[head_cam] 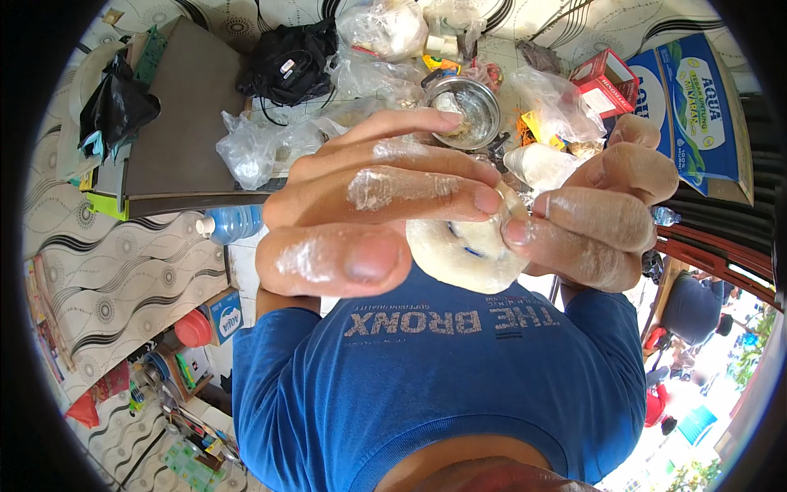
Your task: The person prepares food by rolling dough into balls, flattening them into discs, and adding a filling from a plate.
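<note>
A pale, flattened round of dough [467, 258] is held up in front of the chest by both hands. Small dark blue slits show in its face; whether they are gaps or marks I cannot tell. My left hand [375, 184], dusted with white powder, spreads its fingers over the far part of the dough, and its thumb lies at the near left. At the dough's right edge, my right hand [596, 221] pinches it between thumb and curled fingers, also powdery. Beyond the hands stands a steel bowl [492, 120] with white powder inside.
Clear plastic bags [381, 27] lie around the bowl, with a black bag [289, 61] at far left. A red box [605, 83] and a blue carton [701, 104] stand at right. A brown cabinet [184, 111] and water bottle [233, 223] are left. People appear outside.
</note>
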{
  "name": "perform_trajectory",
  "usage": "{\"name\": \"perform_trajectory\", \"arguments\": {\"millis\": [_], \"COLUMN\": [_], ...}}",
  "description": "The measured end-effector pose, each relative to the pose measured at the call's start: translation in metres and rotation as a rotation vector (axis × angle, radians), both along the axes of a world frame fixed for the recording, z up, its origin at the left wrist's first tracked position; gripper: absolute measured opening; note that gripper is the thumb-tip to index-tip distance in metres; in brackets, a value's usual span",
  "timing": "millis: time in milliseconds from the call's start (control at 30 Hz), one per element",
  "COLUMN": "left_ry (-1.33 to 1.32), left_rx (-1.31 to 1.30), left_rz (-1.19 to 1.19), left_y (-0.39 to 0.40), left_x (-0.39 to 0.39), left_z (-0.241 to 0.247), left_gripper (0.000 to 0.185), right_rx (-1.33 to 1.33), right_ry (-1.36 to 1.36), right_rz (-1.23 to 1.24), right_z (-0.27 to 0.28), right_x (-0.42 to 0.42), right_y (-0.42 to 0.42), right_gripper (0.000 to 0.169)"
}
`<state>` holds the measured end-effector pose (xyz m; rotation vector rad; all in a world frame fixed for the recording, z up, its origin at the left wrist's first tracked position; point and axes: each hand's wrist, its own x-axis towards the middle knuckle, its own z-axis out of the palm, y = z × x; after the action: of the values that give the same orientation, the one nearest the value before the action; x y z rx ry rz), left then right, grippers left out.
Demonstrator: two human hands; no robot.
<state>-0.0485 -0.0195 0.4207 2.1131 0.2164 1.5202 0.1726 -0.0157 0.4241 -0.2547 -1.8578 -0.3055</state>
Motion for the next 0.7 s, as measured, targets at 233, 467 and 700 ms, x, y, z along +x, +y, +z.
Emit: {"name": "perform_trajectory", "arguments": {"millis": [233, 467, 700], "left_ry": [0.129, -0.007, -0.111], "left_rx": [0.271, 0.165, -0.085], "left_rz": [0.169, 0.102, 0.051], "left_y": [-0.016, -0.007, -0.003], "left_x": [-0.002, 0.005, 0.015], "left_z": [0.005, -0.005, -0.012], "left_gripper": [0.038, 0.042, 0.050], "right_rx": [-0.032, 0.095, -0.067], "right_ry": [-0.131, -0.002, -0.074], "right_rz": [-0.058, 0.029, -0.012], "right_z": [0.006, -0.006, 0.000], "right_x": [0.009, 0.002, 0.004], "right_y": [-0.011, 0.005, -0.009], "right_gripper": [0.025, 0.026, 0.024]}}
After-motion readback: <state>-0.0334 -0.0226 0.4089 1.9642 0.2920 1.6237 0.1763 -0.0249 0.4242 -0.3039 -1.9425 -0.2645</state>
